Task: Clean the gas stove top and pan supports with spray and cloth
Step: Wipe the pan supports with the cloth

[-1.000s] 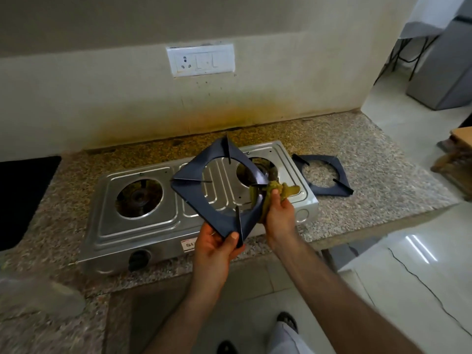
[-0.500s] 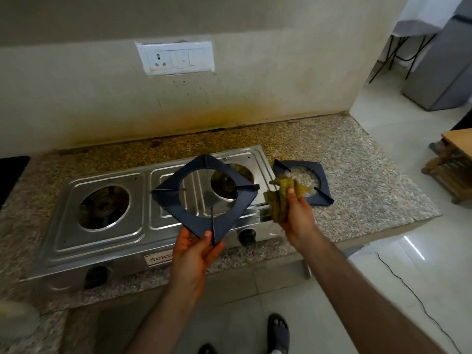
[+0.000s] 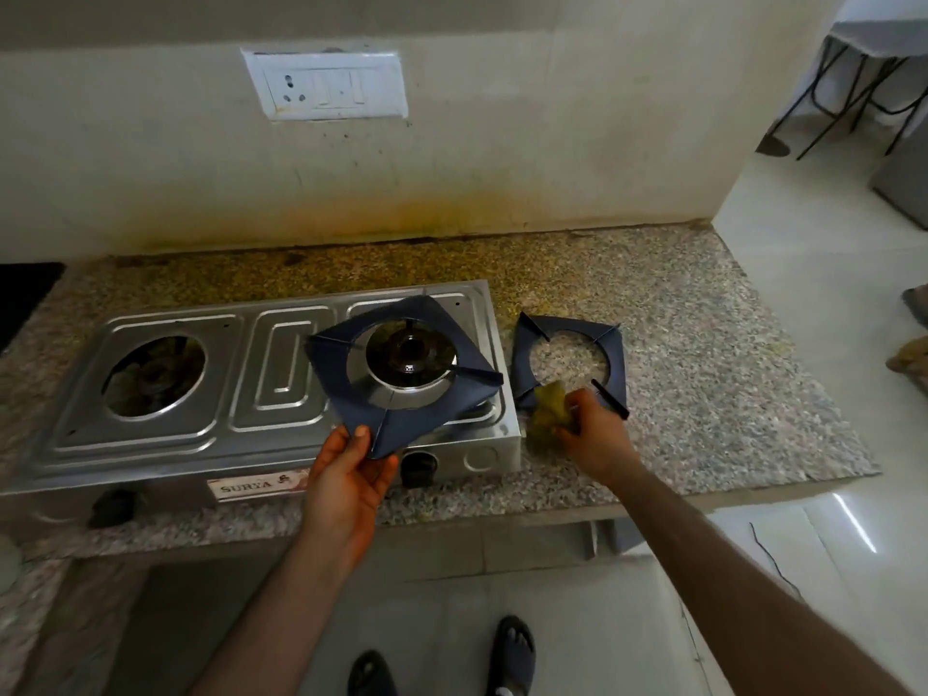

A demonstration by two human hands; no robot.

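A steel two-burner gas stove (image 3: 281, 374) sits on the granite counter. My left hand (image 3: 346, 469) grips the near corner of a dark blue square pan support (image 3: 331, 374), held low over the right burner (image 3: 409, 356), rotated out of line with the stove. My right hand (image 3: 595, 434) holds a crumpled yellow-green cloth (image 3: 550, 409) by the stove's right end. A second pan support (image 3: 615, 356) lies flat on the counter just beyond that hand. The left burner (image 3: 155, 376) is bare. No spray bottle is visible.
The granite counter (image 3: 728, 384) ends at the right above a white tiled floor. A switch plate (image 3: 331, 85) is on the stained wall behind. Stove knobs (image 3: 419, 467) face me. My feet (image 3: 512, 655) stand below. Dark chair legs (image 3: 843, 92) stand at the far right.
My left hand has lowered the pan support from upright in the air to nearly flat over the right burner. My right hand with the cloth has moved away to the right and down.
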